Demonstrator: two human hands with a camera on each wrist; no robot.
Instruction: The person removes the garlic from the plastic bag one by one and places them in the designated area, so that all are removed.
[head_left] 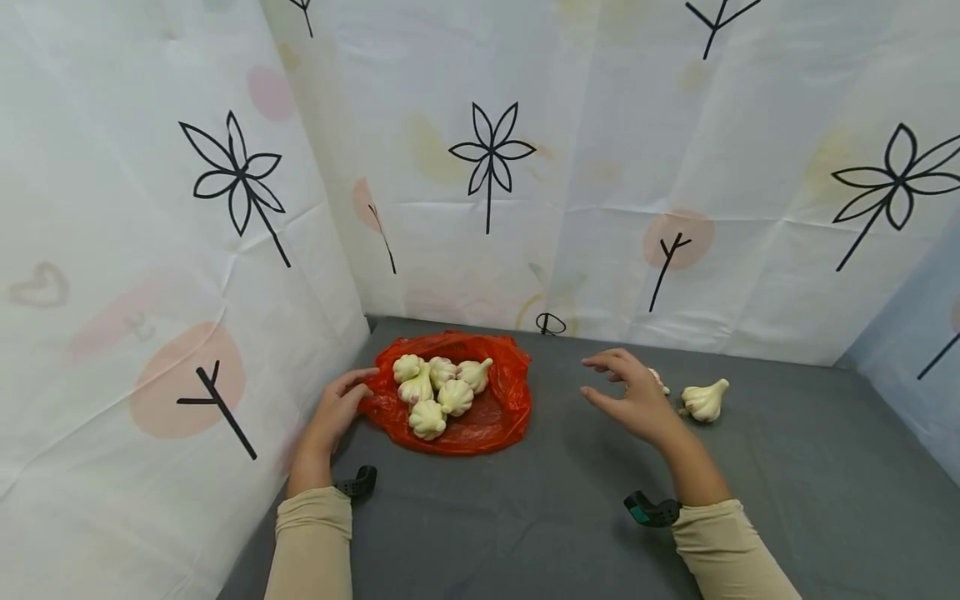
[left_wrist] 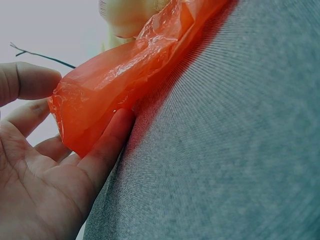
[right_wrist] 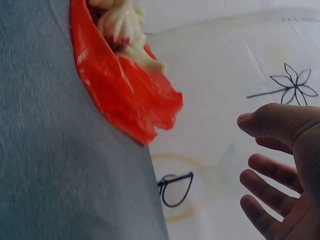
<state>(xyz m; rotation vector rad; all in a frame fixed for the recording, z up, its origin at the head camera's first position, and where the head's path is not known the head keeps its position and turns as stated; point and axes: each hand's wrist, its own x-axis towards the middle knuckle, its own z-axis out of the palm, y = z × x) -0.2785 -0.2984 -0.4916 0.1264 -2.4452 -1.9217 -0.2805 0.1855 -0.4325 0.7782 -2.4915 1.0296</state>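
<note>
Garlic (head_left: 455, 397) looks mostly bagged: six in the bag (head_left: 487, 425), two bulbs (head_left: 705, 403) left out on the table (head_left: 495, 517) near the right hand (head_left: 639, 402), half-open and empty, while the left hand (head_left: 334, 413), loosely parted, touches the bag's edge.

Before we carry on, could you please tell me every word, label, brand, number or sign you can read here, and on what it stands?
No readable text in any view.
Cloth backdrop: only drawings, no lettering; its tiny dark marks in the right wrist view are too small to make out.
Red plastic bag: nothing legible.
Right wristband: nothing legible on its teal patch.
</note>
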